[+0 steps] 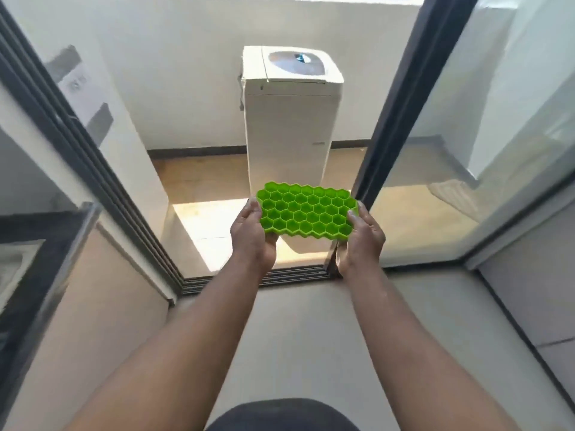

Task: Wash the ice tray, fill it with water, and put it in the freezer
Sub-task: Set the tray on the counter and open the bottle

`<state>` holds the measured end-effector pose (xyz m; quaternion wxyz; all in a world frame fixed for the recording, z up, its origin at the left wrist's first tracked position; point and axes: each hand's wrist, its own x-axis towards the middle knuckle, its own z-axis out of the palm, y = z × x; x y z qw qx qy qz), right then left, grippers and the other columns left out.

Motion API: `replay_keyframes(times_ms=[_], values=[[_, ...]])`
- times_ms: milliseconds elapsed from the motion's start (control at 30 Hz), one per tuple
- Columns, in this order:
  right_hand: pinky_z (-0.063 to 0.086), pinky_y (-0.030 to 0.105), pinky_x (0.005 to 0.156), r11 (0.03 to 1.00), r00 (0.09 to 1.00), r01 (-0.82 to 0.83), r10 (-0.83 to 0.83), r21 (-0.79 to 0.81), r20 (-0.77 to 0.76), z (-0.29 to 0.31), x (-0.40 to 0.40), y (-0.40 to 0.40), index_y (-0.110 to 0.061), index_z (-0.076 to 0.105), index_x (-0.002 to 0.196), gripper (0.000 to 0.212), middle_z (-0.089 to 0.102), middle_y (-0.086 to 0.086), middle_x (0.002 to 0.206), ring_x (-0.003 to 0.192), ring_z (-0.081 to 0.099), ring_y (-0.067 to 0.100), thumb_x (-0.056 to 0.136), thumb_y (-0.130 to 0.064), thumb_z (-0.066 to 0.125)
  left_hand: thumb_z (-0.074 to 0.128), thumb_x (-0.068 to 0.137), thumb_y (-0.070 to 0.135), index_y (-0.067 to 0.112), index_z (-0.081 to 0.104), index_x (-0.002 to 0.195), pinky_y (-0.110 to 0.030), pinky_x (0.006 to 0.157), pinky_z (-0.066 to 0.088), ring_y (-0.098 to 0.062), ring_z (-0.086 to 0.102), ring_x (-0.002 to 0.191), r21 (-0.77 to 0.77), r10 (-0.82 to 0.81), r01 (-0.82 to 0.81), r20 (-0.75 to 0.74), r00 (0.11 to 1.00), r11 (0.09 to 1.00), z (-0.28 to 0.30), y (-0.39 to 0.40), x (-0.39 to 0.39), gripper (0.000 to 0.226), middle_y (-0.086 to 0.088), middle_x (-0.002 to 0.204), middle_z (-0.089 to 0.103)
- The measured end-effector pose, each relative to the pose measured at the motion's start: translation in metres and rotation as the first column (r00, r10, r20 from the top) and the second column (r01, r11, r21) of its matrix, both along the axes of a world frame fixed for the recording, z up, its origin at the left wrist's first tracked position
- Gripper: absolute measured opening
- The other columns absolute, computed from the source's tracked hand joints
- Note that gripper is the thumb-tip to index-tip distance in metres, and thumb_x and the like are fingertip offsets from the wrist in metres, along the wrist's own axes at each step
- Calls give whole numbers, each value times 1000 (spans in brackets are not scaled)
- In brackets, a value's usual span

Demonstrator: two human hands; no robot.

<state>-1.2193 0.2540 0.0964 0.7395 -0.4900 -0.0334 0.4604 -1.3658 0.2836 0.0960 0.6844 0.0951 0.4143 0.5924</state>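
Nearest the camera, two bare forearms reach forward from the person's body, and between them the green ice tray (306, 213) is held out over the floor. The left hand (253, 236) grips the tray's left short edge, thumb lying on the rim and fingers curled underneath; the right hand (361, 236) holds the opposite short edge the same way. The tray sits roughly level, its honeycomb cells facing up. Whether the cells hold water cannot be told from this view; no shine or surface shows in them.

Just below the grip runs the dark door track (292, 275) of a sliding glass door, with the dark door frame (392, 113) rising to the right of the right hand. Beyond the grip, past the threshold, lies a sunlit tiled floor, and farther still stands a tall white washing machine (287, 119) against the back wall. To the far left of the left hand, a sink (15, 265) edge shows at the frame's margin.

The tray looks soft and flexible, so it would likely sag or twist if either hand eased off, and any water in it would spill. Stepping across the raised track is the other likely hazard: a jolt there could tip the tray. No freezer is visible.
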Motion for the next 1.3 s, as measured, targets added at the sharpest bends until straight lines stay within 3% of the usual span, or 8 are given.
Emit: replay_keyframes(times_ms=[233, 433, 533, 667, 800, 967, 1100, 1300], values=[[57, 32, 64, 954, 955, 296, -297, 54, 14, 5, 183, -57, -10, 63, 124, 45, 70, 3, 106, 91, 69, 19, 84, 11, 56, 48, 102, 13, 14, 53, 134, -47, 78, 59, -35, 67, 105, 25, -350, 351, -15, 937, 936, 1, -8, 195, 32, -16, 124, 66], [42, 48, 105, 874, 872, 485, -485, 11, 74, -6, 306, -98, -12, 61, 127, 45, 58, 10, 134, 124, 55, 25, 86, 8, 55, 49, 101, 10, 19, 60, 130, -38, 64, 59, -29, 70, 99, -11, -549, 551, -114, 828, 834, 0, -22, 330, 32, -9, 115, 70], [45, 48, 103, 793, 789, 609, -608, 14, 86, -10, 365, -118, -9, 59, 129, 46, 59, 12, 133, 121, 57, 26, 87, 10, 54, 50, 99, 6, 19, 62, 127, -42, 75, 60, -21, 71, 91, -17, -643, 656, -219, 734, 754, -4, -27, 403, 32, -3, 106, 72], [42, 45, 107, 672, 665, 740, -733, 6, 141, -13, 443, -140, -7, 56, 131, 47, 57, 13, 135, 120, 56, 23, 87, 9, 55, 51, 98, 3, 18, 63, 122, -30, 54, 59, -19, 72, 81, -12, -757, 778, -235, 609, 629, -6, -36, 505, 30, -1, 95, 73], [37, 45, 111, 547, 545, 836, -816, -48, 194, -6, 514, -159, -12, 57, 132, 46, 57, 8, 136, 122, 54, 17, 88, 4, 56, 57, 95, 5, 12, 65, 125, -41, 85, 58, -31, 69, 104, 22, -860, 889, -246, 448, 457, -3, -37, 600, 32, -11, 112, 72], [50, 41, 97, 422, 412, 906, -894, 27, 174, 4, 598, -182, -4, 50, 136, 47, 60, 15, 130, 114, 61, 27, 91, 9, 51, 69, 88, 5, 7, 64, 106, -25, 53, 56, -28, 68, 95, 23, -919, 943, -216, 330, 333, 9, -37, 717, 19, -12, 103, 69], [53, 36, 90, 379, 359, 924, -906, 51, 225, 18, 662, -202, -3, 45, 140, 48, 59, 15, 130, 109, 62, 23, 94, 8, 49, 76, 82, 5, 9, 54, 86, -38, 72, 61, -27, 68, 93, -12, -931, 951, -210, 299, 308, 23, -53, 805, 22, -14, 103, 66], [53, 38, 89, 289, 274, 957, -931, 30, 240, 10, 781, -251, -4, 46, 139, 47, 60, 14, 129, 110, 62, 25, 94, 8, 49, 69, 88, 6, 11, 59, 83, -30, 56, 59, -23, 67, 74, -19, -951, 998, -305, 58, 67, 15, -92, 934, 12, -13, 90, 68]])
